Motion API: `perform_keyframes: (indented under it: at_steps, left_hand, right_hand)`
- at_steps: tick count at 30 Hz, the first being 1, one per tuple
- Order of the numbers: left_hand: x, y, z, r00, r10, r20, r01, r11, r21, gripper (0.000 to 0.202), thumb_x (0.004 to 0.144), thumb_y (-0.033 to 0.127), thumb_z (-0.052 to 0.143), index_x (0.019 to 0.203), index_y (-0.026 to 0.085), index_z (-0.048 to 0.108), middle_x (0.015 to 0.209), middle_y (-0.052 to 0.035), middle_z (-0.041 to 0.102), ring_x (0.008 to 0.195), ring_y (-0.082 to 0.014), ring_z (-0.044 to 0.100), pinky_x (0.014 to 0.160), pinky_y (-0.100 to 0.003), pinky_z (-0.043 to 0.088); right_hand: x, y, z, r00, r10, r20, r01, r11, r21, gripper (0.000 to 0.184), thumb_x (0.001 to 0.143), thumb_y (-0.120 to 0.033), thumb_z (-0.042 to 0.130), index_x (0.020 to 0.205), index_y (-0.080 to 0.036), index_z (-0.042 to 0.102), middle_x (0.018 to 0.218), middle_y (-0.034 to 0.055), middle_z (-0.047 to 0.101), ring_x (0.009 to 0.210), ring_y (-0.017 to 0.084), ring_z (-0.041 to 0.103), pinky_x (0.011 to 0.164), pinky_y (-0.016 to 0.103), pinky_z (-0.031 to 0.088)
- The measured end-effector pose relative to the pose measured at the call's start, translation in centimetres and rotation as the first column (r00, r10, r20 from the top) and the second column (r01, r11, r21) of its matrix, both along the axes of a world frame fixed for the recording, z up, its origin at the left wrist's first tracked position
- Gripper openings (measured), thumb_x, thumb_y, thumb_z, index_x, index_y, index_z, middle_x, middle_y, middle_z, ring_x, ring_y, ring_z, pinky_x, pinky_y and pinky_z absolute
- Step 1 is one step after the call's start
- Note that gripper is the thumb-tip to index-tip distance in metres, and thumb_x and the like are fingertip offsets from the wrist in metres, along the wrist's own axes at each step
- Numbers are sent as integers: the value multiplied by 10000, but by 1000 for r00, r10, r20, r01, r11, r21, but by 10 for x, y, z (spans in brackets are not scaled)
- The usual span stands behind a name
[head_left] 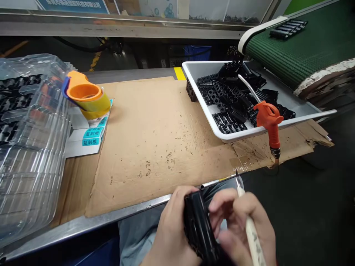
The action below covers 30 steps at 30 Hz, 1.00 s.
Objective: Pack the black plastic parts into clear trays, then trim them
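Gripping a black ribbed plastic part point(198, 229) just off the near edge of the cardboard sheet point(155, 147), the left hand point(169, 229) is curling closed around it and holding it on end. The right hand point(241, 225) is clasping a craft knife point(253, 236) with a cream handle like a pen, its fingers bent and sitting close against the part. The blade tip is pointing up and away, and it is not resting on the part.

At the far right corner of the cardboard sheet, a white tray point(235, 135) is holding a loose heap of similar black parts, with an orange air blow gun point(270, 118) hanging over its near rim. Beyond that corner, a green conveyor belt point(302, 48) is carrying a small group of black parts point(288, 29). Along the left edge of the cardboard sheet, an orange tape dispenser point(83, 92) is sitting on stacked blue-and-white labels point(93, 136), and clear plastic trays point(33, 147) are holding rows of black parts.

So far one part is in hand and the heap is large, but the pictures are not showing which parts are finished and which are left.
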State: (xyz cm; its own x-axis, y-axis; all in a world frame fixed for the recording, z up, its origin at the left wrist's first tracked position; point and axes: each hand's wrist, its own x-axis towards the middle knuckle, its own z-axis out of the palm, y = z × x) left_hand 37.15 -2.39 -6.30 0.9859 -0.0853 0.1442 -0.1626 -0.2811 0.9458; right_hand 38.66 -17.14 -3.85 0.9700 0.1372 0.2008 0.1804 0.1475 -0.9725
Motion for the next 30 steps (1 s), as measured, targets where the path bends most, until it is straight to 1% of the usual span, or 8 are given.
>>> perform_keyframes:
  at_steps: [5,12,17,19,21,24,26,30]
  left_hand:
    - [8,2,17,985,-173,-4,173,985,13,434,785,122,645,1167,287,523,995,7,657,869,-170,676,766,-284,545]
    - [8,5,18,972,-224,-74,228,972,51,524,791,117,696,1264,273,534,1130,-35,684,1014,-202,688,885,-302,562]
    - [8,9,15,983,-176,44,175,984,22,699,765,80,713,1390,340,540,1271,-52,660,1126,-229,679,929,-295,576]
    - [7,11,15,992,-119,-42,111,981,-162,631,793,115,745,1359,353,600,1295,-47,678,1160,-247,682,978,-318,573]
    - [6,11,17,968,-137,-208,-1,832,-554,469,850,222,747,1300,330,670,1269,-35,725,1198,-268,688,1022,-349,576]
    - [9,9,16,910,-318,-268,-198,235,-952,319,949,333,627,1235,240,732,1236,-12,767,1228,-224,685,1076,-328,549]
    - [13,6,14,891,-402,-213,-245,-29,-969,320,976,308,565,1214,190,744,1241,-5,767,1230,-170,681,1109,-278,503]
    - [20,-1,12,861,-474,-184,-260,-100,-960,313,987,308,550,1181,191,766,1225,13,773,1173,-147,712,1113,-219,472]
  right_hand:
    - [21,-10,10,968,164,-192,-154,986,67,307,988,-311,653,811,-238,413,967,-32,688,773,95,584,725,186,515]
    - [29,-12,7,932,289,-221,-234,942,241,380,953,-286,683,780,-227,350,768,-60,512,608,83,357,542,195,316]
    - [29,-9,10,966,197,-167,-168,971,172,400,921,-232,724,746,-220,365,689,-77,481,582,75,356,554,181,359]
    - [30,-9,10,989,92,-117,-78,990,119,350,911,-230,749,779,-231,425,789,-55,606,666,84,496,638,182,465]
    - [31,-10,10,997,21,-80,-11,992,128,273,928,-238,741,836,-247,485,955,-22,695,834,116,632,750,219,552]
    - [32,-11,6,993,88,-76,-69,972,225,203,960,-246,705,879,-258,518,1014,-10,722,952,159,710,825,281,606]
    - [31,-10,1,985,154,-80,-132,966,224,213,949,-232,718,859,-251,525,995,-18,732,942,149,720,834,255,607]
    - [26,-8,-10,973,205,-111,-176,958,228,250,946,-153,693,819,-241,497,1010,-14,732,1086,170,707,989,305,580]
